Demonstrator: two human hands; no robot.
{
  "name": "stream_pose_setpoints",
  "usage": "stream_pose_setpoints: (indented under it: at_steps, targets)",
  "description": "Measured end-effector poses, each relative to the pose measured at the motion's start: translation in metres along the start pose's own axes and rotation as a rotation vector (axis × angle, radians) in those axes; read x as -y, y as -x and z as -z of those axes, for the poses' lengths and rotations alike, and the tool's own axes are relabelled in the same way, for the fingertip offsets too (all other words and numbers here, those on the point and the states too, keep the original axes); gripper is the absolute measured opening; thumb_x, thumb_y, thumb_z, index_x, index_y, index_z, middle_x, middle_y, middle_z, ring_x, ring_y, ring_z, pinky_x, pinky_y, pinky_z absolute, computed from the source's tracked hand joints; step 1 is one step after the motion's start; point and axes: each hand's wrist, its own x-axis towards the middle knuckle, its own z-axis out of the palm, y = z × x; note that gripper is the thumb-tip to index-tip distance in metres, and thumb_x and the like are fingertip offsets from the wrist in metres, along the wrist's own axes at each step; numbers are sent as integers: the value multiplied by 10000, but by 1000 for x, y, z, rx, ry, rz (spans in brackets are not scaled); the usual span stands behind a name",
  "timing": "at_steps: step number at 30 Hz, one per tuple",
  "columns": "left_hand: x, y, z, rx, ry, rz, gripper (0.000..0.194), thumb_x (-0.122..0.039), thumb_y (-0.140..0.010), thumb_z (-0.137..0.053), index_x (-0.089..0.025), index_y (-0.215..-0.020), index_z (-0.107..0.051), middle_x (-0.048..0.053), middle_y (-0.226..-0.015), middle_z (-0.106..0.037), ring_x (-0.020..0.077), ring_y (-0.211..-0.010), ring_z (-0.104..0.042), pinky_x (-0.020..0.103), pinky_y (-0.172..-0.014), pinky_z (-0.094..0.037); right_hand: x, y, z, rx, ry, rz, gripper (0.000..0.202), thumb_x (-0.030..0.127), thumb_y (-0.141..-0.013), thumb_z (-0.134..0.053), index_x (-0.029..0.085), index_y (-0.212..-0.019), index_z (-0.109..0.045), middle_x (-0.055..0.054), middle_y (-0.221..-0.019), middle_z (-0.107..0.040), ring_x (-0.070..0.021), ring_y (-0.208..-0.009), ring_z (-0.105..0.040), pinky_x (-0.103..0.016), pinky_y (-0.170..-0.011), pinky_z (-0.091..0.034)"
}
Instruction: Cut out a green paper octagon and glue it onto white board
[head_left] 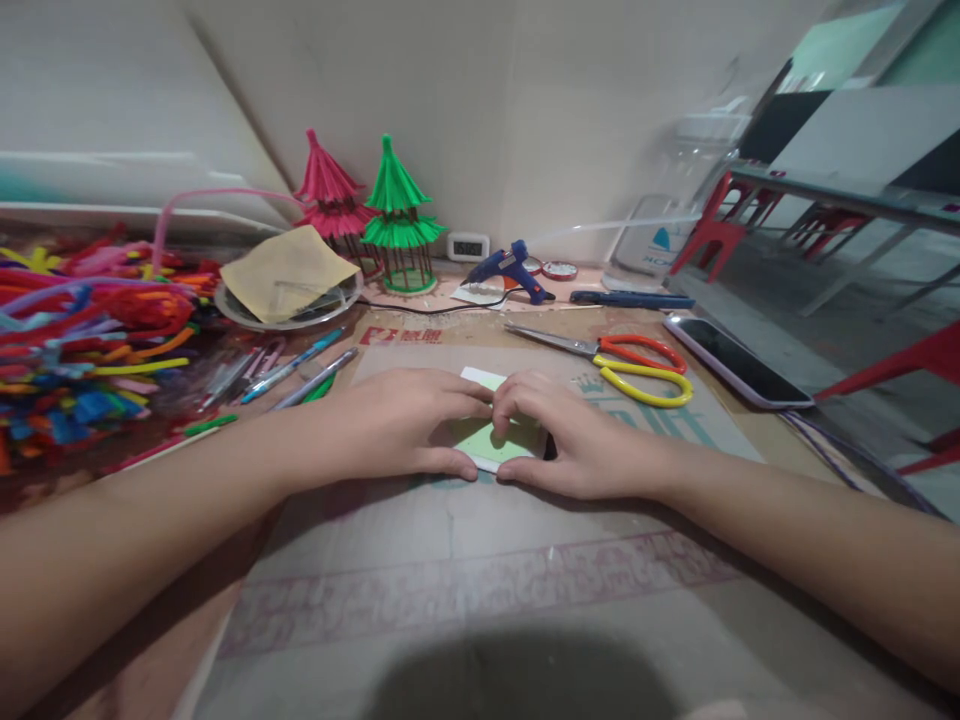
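Observation:
A small light-green piece with white edges (481, 440), like card or foam sheet, lies on the covered board between my hands. My left hand (397, 425) grips its left side, thumb at the near edge and fingers over the far part. My right hand (566, 430) has its fingers curled over the right side, its thumb also at the near edge. The two hands nearly touch, and their fingers hide much of the piece. Something dark shows under the right palm; I cannot make out what it is. Beyond the right hand lie scissors (600, 355) with one orange and one yellow handle.
Coloured pipe cleaners (90, 340) heap at the left, beside pens (296, 365) and a bowl (262, 318) under yellow paper. At the back stand a red pavilion model (334, 185), a green one (401, 220) and a blue glue gun (510, 268). A phone (739, 360) lies right.

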Motion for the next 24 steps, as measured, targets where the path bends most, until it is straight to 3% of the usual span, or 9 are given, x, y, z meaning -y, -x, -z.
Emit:
stream_pose_setpoints:
  at_steps: [7,13,19,24]
  targets:
    - [-1,0,0,-2,-10,12,445,-522,-894,-708,-243,-1239,-682,66,-1411,-640,283,-1268,-613,357,-1011,-473,1,1,-1,-72,187,179,107,275,-949,-654,189,-994,-607,-97,-1046,-644,-243,-1051,-584,-405,-916,-466]
    - [-5,-1,-1,-23,2,29,466,-564,-929,-637,-219,-1239,-682,78,-1339,-681,277,-1201,-649,361,-984,-485,0,1,-1,-130,318,267,115,284,-986,-594,180,-985,-642,-98,-995,-688,-234,-964,-607,-400,-873,-475]
    - [-6,-3,-18,-165,-107,12,262,-386,-986,-569,-196,-1105,-705,69,-1142,-753,250,-988,-711,339,-843,-509,1,0,-1,-133,335,229,143,268,-1014,-527,188,-994,-644,-99,-987,-703,-233,-944,-606,-396,-865,-473]
    - [-2,-1,-31,-320,-155,10,229,-308,-1018,-499,-189,-956,-684,55,-1002,-744,208,-921,-698,303,-784,-491,-6,-1,4,-176,234,87,238,420,-984,-595,187,-1023,-625,-109,-1011,-687,-258,-973,-617,-418,-884,-480]
